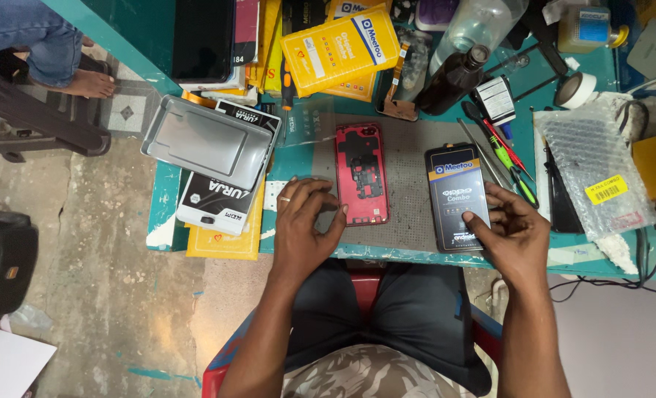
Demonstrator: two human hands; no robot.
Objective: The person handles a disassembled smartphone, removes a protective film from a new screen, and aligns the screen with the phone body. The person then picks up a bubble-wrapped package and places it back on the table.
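A glossy dark screen panel (458,196) and red plastic phone frame (360,173) lie on a matt grey mat (409,184).

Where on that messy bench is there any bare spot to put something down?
Bare grey mat shows between the red phone frame and the black screen panel, and above that panel. The back of the bench is crowded with yellow boxes and bottles.
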